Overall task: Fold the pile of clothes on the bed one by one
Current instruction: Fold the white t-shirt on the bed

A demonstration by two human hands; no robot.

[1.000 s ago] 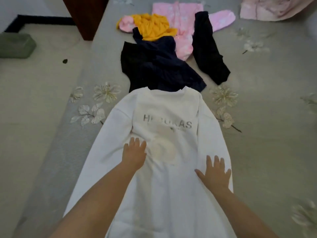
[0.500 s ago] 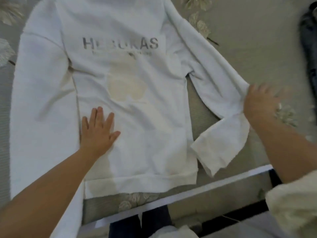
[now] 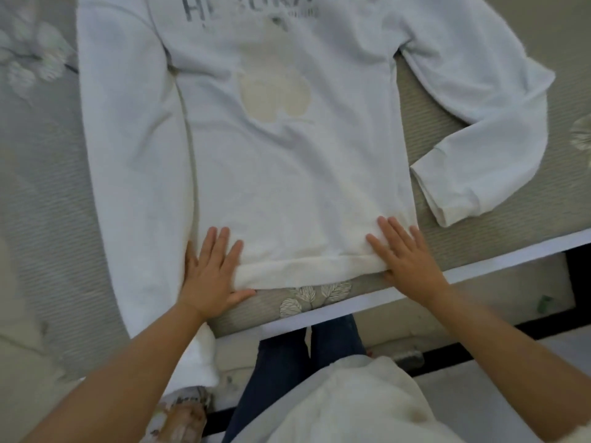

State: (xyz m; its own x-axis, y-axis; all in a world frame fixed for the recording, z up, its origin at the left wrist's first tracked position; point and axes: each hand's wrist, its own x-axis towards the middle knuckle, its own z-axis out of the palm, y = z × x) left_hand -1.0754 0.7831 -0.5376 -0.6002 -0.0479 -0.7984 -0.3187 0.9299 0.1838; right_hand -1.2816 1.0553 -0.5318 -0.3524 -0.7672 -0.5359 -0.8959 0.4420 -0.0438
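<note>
At the near edge of the bed, both your hands lie flat on the hem of the white sweatshirt, which is spread face up on the bedcover: your left hand presses the hem's left corner with fingers straight and slightly spread, your right hand presses the right corner the same way, and neither grip is closed on the cloth. Keep the palms low and sweep outward so the ribbed band, which looks a little rolled between your hands, lies smooth before any fold. Beyond your hands the body panel looks fairly flat, with a faint crease along the left side seam; run your left palm up that line. Farther out, the right sleeve bends back on itself well clear of the body, with its cuff near the bed's edge, while the left sleeve lies straight alongside and trails over the edge. Bring each sleeve across the chest squarely, judging by the printed lettering at the top.
</note>
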